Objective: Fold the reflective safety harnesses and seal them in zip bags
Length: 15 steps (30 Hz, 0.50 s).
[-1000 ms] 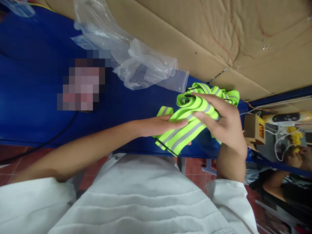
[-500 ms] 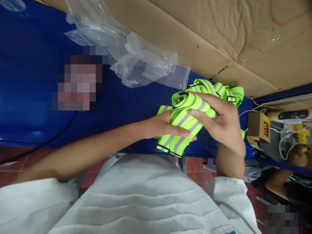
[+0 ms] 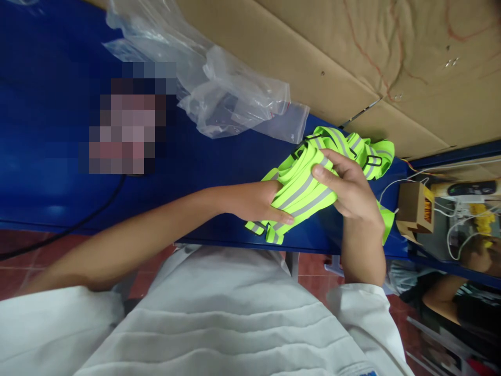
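Both hands are gripping my folded neon reflective strap bundle (image 3: 301,190) above the blue desk (image 3: 219,162), left hand (image 3: 256,201) pinching its near end, right hand (image 3: 350,190) clasping its middle.

Blue table (image 3: 58,78) — cardboard sheet (image 3: 352,47) behind; red tiled floor (image 3: 23,256).

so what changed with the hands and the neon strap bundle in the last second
The right hand pressed the rolled neon yellow-green reflective strap bundle down flatter toward the blue table, fingers now curled over its top. The left hand slid further under its lower end. Both kept their grip; the clear plastic bags stayed put.
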{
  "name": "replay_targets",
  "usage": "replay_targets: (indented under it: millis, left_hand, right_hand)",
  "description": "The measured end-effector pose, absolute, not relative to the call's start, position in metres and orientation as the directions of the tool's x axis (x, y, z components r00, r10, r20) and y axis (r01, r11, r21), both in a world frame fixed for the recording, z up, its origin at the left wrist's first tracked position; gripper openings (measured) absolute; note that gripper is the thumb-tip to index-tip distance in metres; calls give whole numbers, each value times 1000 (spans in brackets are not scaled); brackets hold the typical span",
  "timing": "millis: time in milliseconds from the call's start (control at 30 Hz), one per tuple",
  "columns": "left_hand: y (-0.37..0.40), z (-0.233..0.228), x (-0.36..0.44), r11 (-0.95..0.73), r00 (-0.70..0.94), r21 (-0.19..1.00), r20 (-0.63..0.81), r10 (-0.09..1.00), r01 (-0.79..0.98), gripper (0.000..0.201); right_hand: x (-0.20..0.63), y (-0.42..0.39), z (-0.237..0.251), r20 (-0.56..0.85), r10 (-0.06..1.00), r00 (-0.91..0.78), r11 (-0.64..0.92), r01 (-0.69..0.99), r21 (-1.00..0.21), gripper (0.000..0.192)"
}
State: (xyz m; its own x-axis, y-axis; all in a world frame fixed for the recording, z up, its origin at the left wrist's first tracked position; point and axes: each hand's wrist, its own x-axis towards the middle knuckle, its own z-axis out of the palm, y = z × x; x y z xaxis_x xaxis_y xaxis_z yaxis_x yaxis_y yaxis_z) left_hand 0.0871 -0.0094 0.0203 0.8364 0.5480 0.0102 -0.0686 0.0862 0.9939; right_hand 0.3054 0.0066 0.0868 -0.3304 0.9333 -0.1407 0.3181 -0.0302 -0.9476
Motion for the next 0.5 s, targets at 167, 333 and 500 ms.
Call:
replay_targets:
  millis: [167, 333, 500]
  left_hand:
    - [-4, 15, 84, 191, 874, 981, -64, 481, -34, 26]
    - [-8, 12, 83, 236, 902, 969, -39, 429, -70, 22]
    - [-14, 14, 85, 190, 902, 976, 15, 431, -107, 24]
  right_hand:
    - [307, 11, 68, -265, 901, -343, -212, 184, -960, 48]
    - [302, 10, 50, -359, 841, -405, -345, 111, -932, 49]
    - [298, 6, 34, -87, 959, -271, -12, 266, -964, 40]
